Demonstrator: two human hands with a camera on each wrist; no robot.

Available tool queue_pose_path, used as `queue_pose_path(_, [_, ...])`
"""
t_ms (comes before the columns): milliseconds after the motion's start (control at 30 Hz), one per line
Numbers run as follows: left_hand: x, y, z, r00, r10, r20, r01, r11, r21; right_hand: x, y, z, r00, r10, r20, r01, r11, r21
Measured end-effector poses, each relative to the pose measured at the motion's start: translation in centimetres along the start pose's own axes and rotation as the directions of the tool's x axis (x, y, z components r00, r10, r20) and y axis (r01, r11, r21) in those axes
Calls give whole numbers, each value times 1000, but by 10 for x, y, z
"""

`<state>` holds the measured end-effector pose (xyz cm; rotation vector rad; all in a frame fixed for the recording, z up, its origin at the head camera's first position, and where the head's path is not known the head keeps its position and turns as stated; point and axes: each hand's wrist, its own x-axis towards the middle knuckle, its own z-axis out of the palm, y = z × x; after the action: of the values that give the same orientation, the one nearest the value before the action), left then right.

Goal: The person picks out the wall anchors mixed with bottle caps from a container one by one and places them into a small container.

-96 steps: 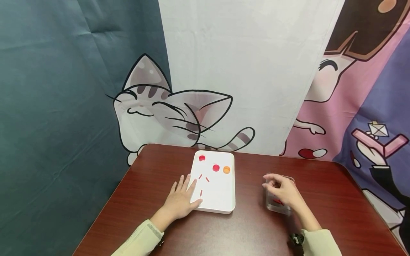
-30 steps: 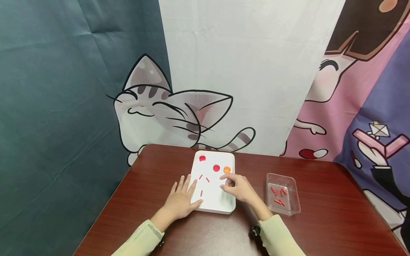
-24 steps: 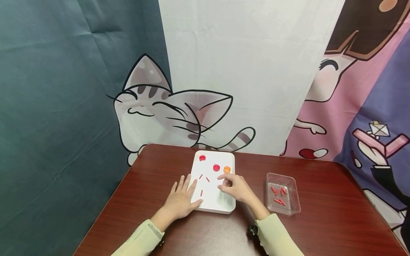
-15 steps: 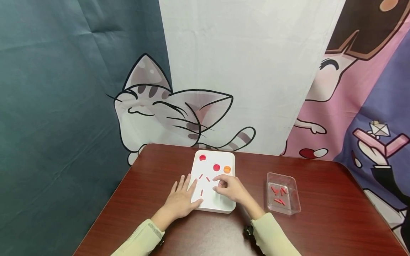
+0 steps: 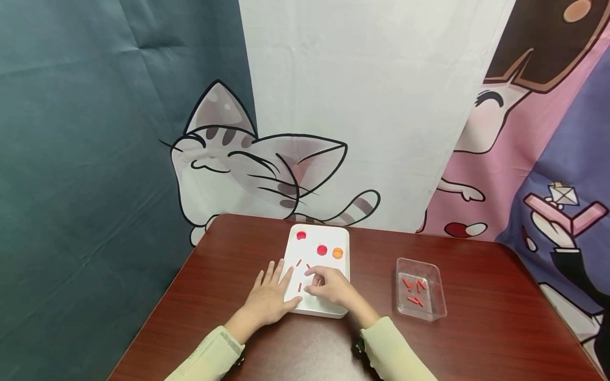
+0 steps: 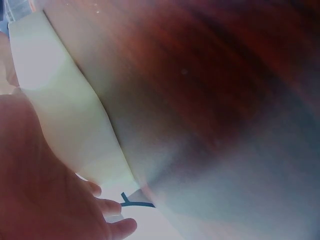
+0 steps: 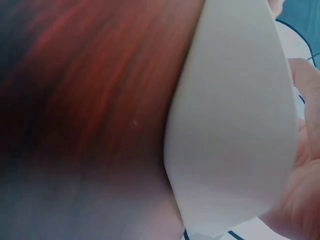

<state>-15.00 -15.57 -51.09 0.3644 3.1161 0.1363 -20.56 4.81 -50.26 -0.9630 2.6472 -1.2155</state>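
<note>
In the head view, a white tray lies on the table. Several small red sticks rest on it, among them an upright-looking one and a slanted one. My left hand lies flat with spread fingers over the tray's left edge. My right hand is above the tray's middle, index finger and thumb bent toward each other, close beside the sticks and partly covering one. I cannot tell whether a stick is between its fingertips. Both wrist views show the tray's pale side wall beside the hand.
Two red round pieces, one at the far corner and one further right, sit on the tray with an orange ring. A clear plastic box with several red sticks stands to the right. A printed curtain hangs behind the table.
My right hand has moved left from the clear box to the tray, then further left across it toward the red sticks. My left hand has stayed in place.
</note>
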Motion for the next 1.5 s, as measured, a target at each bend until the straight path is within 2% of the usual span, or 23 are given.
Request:
queue_pose_path(533, [-1, -1, -1, 1000, 4, -8, -4, 1000, -11, 10, 1, 17, 998, 59, 20, -56, 992, -109])
queue_pose_path(800, [0, -1, -1, 1000, 9, -25, -9, 1000, -13, 15, -2, 26, 989, 140, 47, -126, 966, -224])
queue_pose_path(1167, [-2, 1, -5, 1000, 12, -23, -12, 1000, -26, 17, -5, 30, 976, 219, 15, -208, 945, -251])
queue_pose_path(1500, [-2, 1, -6, 1000, 18, -20, -18, 999, -28, 17, -5, 32, 973, 230, -16, -227, 944, -238])
